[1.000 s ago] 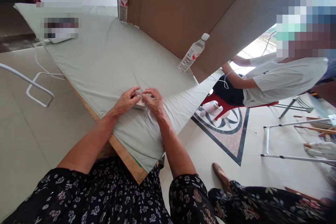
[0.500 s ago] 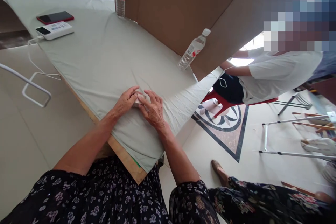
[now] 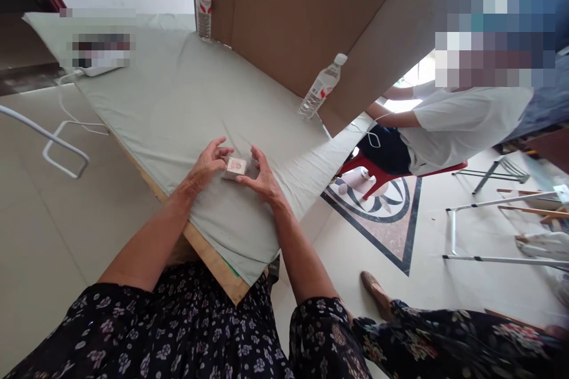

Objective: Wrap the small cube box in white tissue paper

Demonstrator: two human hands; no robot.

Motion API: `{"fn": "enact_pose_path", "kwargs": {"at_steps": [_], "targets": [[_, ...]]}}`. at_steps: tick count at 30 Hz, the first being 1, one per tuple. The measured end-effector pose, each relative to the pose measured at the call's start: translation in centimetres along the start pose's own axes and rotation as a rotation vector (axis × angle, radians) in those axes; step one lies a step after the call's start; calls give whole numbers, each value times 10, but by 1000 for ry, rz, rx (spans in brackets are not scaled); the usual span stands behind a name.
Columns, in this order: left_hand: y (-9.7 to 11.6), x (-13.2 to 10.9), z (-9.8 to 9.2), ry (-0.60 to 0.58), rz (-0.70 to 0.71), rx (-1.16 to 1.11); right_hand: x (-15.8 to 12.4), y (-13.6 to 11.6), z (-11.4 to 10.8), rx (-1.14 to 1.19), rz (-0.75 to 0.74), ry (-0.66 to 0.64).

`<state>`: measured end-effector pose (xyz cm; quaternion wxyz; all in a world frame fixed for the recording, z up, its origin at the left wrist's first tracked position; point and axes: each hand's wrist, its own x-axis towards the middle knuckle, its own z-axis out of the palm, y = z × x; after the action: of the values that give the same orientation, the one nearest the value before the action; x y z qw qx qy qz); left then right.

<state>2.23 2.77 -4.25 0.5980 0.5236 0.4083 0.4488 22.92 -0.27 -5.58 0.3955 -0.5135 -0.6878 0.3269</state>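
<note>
Head-cam view: a small, pale, box-shaped block w/ a reddish mark on its top [image 3: 235,167] sits on a pale grey-green cloth [image 3: 155,95] covering a table, near the table's closest corner, btwn 2 bare hands. The L hand [image 3: 211,161] has its fingers slightly curled and parted, thumb tip at the block's L side. The R hand [image 3: 263,176] has its thumb spread wide from its fingers, thumb tip at the block's near R corner; whether either thumb presses on it, can't tell. Wooden table edge [image 3: 217,263] shows below the cloth.

Farther back, 2 clear plastic bottles w/ white caps and red-and-white labels stand by a tall brown cardboard panel [image 3: 284,23]: 1 upright at its L end [image 3: 203,6], 1 looking tilted nearer the R [image 3: 320,89]. Upper L, a pixelated item w/ a white cable [image 3: 66,78]. At R, a person in a white T-shirt [image 3: 471,124] sits on a red stool [image 3: 377,177].
</note>
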Motion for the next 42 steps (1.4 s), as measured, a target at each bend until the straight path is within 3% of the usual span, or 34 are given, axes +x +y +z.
{"fn": "enact_pose_path", "kwargs": {"at_steps": [5, 11, 16, 23, 32, 42], "targets": [[2, -4, 2, -117, 24, 147, 8, 0, 4, 47, -11, -76], [-1, -5, 5, -64, 135, 273, 5, -4, 12, -2, -64, 59], [-6, -5, 7, -14, 130, 377, 6, 1, 12, -74, -48, 22], [-13, 0, 4, 8, 101, 207, 2, 4, 14, -68, -59, 48], [-4, 1, 8, 27, 42, 123, -4, -4, 3, -151, -171, 206], [-10, 3, 9, 11, 142, 198, 27, -35, -4, -538, -318, -18]]}}
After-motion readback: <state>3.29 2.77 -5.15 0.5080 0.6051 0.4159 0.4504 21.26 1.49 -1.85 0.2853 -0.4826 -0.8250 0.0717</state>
